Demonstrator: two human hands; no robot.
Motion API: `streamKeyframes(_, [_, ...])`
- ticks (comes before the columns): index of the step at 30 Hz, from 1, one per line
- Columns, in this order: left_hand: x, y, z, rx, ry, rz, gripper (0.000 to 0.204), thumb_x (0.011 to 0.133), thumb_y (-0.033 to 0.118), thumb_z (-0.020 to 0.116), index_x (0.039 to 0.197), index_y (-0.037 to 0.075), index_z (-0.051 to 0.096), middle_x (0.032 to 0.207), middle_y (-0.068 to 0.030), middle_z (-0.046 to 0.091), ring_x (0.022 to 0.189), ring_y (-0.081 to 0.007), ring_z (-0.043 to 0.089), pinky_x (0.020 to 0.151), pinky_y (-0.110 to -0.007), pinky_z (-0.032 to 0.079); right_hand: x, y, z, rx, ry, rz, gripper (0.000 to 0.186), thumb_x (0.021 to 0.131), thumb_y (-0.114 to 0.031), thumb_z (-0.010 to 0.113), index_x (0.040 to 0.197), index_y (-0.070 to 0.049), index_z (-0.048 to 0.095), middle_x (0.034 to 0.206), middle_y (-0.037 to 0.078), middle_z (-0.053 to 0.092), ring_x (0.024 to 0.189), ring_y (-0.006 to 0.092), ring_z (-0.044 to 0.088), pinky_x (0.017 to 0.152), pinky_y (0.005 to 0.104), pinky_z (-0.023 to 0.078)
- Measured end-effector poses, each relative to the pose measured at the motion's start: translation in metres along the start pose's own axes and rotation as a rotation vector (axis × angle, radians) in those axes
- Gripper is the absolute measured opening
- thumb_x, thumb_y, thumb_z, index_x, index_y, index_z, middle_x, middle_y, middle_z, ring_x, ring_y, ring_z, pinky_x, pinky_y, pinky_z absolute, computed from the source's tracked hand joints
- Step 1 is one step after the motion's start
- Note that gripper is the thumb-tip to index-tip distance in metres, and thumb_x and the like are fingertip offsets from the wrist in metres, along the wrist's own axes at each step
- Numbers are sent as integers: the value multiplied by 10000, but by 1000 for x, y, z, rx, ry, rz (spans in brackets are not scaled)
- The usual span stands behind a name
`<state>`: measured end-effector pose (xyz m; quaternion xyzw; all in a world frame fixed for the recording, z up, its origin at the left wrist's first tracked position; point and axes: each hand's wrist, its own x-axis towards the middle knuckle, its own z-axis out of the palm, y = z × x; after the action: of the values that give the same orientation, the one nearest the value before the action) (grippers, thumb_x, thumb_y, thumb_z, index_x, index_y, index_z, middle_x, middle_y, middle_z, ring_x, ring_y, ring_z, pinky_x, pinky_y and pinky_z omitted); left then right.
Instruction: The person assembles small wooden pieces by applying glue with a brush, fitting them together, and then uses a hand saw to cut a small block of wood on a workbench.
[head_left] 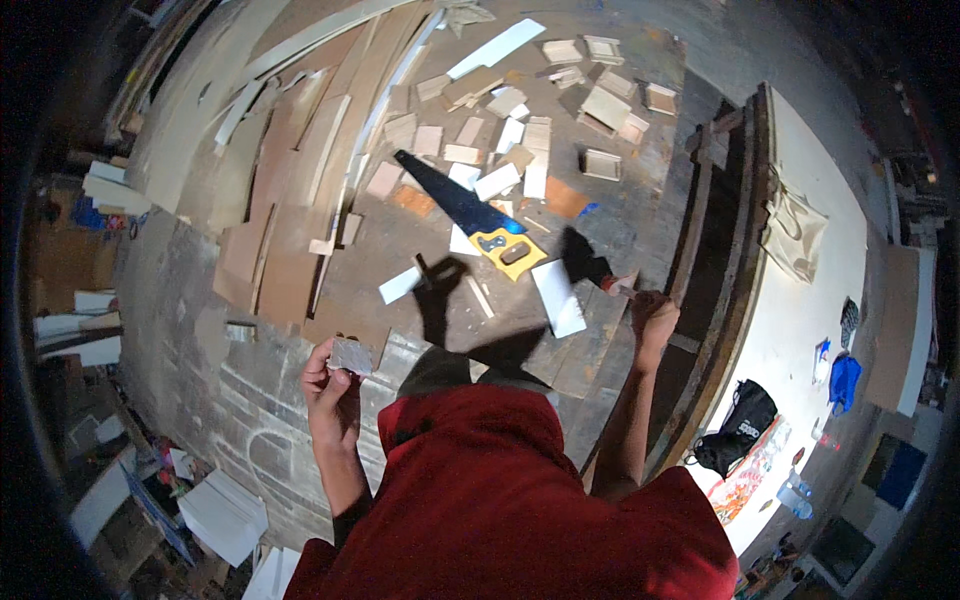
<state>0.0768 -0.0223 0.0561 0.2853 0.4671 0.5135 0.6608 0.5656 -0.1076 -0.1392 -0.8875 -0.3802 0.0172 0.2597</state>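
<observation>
On the left, my left hand [334, 392] is closed around a small flat rectangular block [352, 356], greyish on top, pinched between thumb and fingers. To the right, my right hand [655, 320] makes a fist close to the white table. A slim pale piece with a reddish end juts out from it toward the boards; its kind is unclear. Ahead of me, between the hands, lies a handsaw [470, 215] with a dark blade and a yellow handle. Beside that handle rests a white board offcut [558, 298].
Many wood offcuts [500, 180] and small tray-like wooden pieces [602, 164] are scattered beyond the saw. Long planks [300, 150] lie at the left. A white-topped table [810, 300] on the right carries a beige bag [795, 235] and a black bag [740, 428].
</observation>
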Motion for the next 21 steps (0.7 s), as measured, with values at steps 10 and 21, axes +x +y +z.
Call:
streamKeyframes(10, [13, 24, -43, -22, 125, 143, 511, 766, 175, 833, 1215, 49, 624, 1145, -71, 664, 1033, -196, 643, 890, -371, 527, -4, -61, 1, -271, -63, 189, 413, 805, -463, 719, 979, -89, 730, 840, 180, 711, 817, 405, 689, 716, 491, 551])
streamKeyframes(21, [95, 26, -101, 294, 71, 242, 502, 707, -154, 751, 1173, -16, 622, 1076, -95, 667, 1006, -186, 648, 851, -320, 556, -160, -224, 147, 685, -1087, 638, 318, 860, -312, 716, 1061, -70, 669, 876, 10, 664, 614, 103, 565, 509, 264, 458])
